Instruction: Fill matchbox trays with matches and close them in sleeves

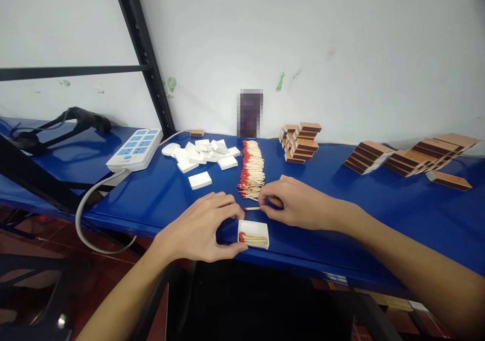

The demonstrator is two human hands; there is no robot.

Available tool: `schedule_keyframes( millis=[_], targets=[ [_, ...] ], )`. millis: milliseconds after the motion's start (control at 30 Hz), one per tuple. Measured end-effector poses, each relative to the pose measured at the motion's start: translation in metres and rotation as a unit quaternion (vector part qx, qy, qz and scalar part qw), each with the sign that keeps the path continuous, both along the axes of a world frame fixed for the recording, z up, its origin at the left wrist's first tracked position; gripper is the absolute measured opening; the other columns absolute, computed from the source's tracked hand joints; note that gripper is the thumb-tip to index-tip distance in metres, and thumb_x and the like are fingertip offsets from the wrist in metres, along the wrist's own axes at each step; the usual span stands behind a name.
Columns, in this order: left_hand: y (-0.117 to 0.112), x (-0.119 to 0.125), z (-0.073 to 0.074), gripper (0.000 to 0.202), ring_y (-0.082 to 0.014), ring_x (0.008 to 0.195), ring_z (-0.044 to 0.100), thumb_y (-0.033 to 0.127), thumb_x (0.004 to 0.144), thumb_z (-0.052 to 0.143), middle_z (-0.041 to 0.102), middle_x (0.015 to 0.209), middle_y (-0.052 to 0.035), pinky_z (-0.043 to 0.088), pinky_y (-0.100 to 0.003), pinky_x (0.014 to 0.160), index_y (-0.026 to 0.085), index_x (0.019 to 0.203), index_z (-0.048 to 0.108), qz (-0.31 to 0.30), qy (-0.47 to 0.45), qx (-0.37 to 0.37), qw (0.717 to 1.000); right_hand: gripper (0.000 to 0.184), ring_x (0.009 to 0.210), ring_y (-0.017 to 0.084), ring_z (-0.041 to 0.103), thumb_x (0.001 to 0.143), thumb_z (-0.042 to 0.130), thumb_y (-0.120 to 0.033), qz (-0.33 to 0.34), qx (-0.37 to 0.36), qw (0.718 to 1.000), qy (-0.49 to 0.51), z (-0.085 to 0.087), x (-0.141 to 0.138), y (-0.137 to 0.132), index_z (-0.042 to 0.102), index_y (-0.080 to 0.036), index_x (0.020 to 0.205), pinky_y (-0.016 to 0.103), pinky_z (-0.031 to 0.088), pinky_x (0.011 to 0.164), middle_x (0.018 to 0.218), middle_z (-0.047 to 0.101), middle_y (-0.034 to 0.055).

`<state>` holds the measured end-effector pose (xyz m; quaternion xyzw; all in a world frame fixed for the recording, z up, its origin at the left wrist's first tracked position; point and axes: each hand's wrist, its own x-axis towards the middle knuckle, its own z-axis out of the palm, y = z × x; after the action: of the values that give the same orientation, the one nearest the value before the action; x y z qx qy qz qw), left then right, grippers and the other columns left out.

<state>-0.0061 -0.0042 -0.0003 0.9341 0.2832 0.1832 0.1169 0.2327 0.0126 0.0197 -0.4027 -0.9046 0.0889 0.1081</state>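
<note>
A small white matchbox tray [254,226] lies near the shelf's front edge, with several red-tipped matches [253,238] along its near side. My left hand [206,225] grips the tray's left end, thumb at the near corner and fingers at the far one. Just beyond the tray, my right hand [286,202] pinches a single match [252,208] by its plain end, the red head pointing left. A long row of loose matches [252,166] stretches from my right fingertips back toward the wall. Something small and brown shows partly behind the right hand.
White trays [204,154] are heaped left of the match row, with one tray [200,180] apart. Stacked matchbox sleeves [302,143] stand behind right, with more sleeves [369,156] farther right. A power strip [135,149] and black headgear [60,126] lie left, beside a metal post [146,53].
</note>
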Motion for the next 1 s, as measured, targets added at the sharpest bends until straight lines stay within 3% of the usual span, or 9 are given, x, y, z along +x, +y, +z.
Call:
schedule_keyframes(
  millis=[367,567,733,867,1000],
  targets=[
    [0.000,0.001,0.000,0.030,-0.0202,0.087,0.054,0.042,0.081,0.066,0.059,0.094,-0.0025,0.042,-0.035,0.080,0.019,0.098,0.058,0.006,0.008,-0.004,1.000,0.014,0.054,0.010,0.039,0.091,0.048,-0.025,0.029,-0.074,0.997,0.004,-0.004,0.003,0.002,0.054,-0.020,0.079,0.025,0.030,0.056,0.064,0.051,-0.0038],
    [0.002,0.001,-0.001,0.028,-0.0201,0.084,0.054,0.045,0.083,0.063,0.057,0.089,-0.0010,0.042,-0.034,0.075,0.020,0.095,0.057,0.088,0.012,0.011,0.996,0.016,0.050,0.009,0.032,0.091,0.050,-0.031,0.016,-0.070,0.996,0.056,0.006,0.005,0.000,0.055,-0.020,0.080,0.025,0.027,0.055,0.055,0.039,-0.0079],
    [0.003,0.002,0.000,0.028,-0.0198,0.082,0.054,0.046,0.083,0.063,0.056,0.087,-0.0003,0.041,-0.033,0.072,0.021,0.094,0.056,0.102,0.018,0.012,0.995,0.016,0.052,0.009,0.036,0.089,0.053,-0.033,0.035,-0.109,0.992,0.050,0.007,-0.002,-0.007,0.057,-0.021,0.081,0.024,0.027,0.055,0.059,0.040,-0.0074],
    [0.003,0.002,0.001,0.028,-0.0194,0.082,0.053,0.046,0.083,0.063,0.056,0.087,-0.0001,0.041,-0.033,0.073,0.020,0.094,0.056,0.092,0.016,0.008,0.996,0.016,0.049,0.009,0.034,0.092,0.050,-0.034,0.004,-0.062,0.997,0.052,0.003,-0.003,-0.004,0.056,-0.021,0.085,0.025,0.027,0.055,0.054,0.037,-0.0087],
    [0.003,0.002,0.001,0.029,-0.0193,0.083,0.053,0.045,0.083,0.064,0.057,0.088,-0.0008,0.041,-0.033,0.075,0.020,0.094,0.056,0.066,0.017,0.004,0.998,0.011,0.052,0.011,0.041,0.091,0.052,-0.031,-0.049,0.001,0.998,0.027,-0.005,-0.001,0.004,0.057,-0.021,0.088,0.026,0.028,0.057,0.056,0.045,-0.0070]
  ],
)
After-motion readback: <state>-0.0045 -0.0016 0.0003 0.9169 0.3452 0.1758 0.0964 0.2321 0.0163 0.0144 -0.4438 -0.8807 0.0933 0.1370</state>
